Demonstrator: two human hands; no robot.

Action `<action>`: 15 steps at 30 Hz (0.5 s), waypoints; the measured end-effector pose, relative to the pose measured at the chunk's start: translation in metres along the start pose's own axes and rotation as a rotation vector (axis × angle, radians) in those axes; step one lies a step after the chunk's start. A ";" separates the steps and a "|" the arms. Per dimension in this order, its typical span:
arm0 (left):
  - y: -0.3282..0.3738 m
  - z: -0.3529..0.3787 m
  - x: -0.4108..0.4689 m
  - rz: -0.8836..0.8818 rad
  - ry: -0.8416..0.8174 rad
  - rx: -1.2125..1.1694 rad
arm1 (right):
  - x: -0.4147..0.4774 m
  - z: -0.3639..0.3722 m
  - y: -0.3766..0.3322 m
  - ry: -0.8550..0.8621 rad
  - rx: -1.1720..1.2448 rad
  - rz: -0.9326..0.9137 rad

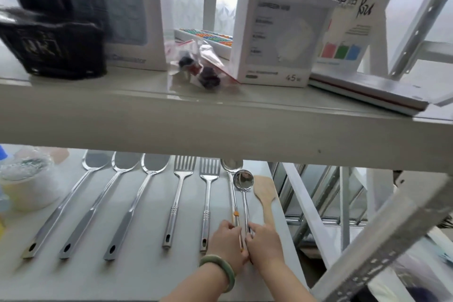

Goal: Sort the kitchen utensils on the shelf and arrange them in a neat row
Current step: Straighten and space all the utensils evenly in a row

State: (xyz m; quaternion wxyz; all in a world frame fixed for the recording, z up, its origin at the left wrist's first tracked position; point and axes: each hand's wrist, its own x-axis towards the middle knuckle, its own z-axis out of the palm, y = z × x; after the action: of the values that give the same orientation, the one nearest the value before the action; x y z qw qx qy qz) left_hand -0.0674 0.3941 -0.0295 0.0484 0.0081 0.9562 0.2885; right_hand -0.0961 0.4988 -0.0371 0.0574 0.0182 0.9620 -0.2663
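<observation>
On the lower shelf (147,274) steel utensils lie in a row, handles toward me: three solid spatulas (98,203), then two slotted turners (180,193). Right of them lie two long ladles side by side, one with an orange-marked handle (232,193) and one with a round bowl (244,189). My left hand (228,243), with a green bangle on the wrist, grips the orange-marked ladle's handle end. My right hand (263,243) grips the round-bowl ladle's handle. A wooden spatula (266,196) lies at the far right, near the shelf edge.
A white bowl (27,193) covered with plastic film sits at the lower shelf's left end. The upper shelf (220,125) overhangs the utensil heads and carries boxes, a black basket and small bags. Metal rack struts (382,240) cross at the right.
</observation>
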 end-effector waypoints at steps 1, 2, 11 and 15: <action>0.002 0.002 0.001 -0.003 0.011 -0.008 | 0.000 0.000 0.002 -0.001 0.002 0.000; 0.003 0.003 0.001 -0.006 0.017 -0.020 | -0.001 -0.001 0.004 0.001 0.005 -0.005; 0.004 0.009 0.004 -0.047 0.031 -0.085 | 0.001 -0.010 0.007 -0.042 -0.018 -0.005; 0.003 0.011 0.007 -0.072 0.032 -0.129 | -0.007 -0.015 0.017 -0.087 -0.006 0.000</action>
State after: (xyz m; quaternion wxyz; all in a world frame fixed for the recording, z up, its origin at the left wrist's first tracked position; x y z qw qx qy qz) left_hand -0.0730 0.4029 -0.0371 0.0439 -0.0340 0.9360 0.3476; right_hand -0.0893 0.5208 -0.0322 0.0993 0.0065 0.9594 -0.2639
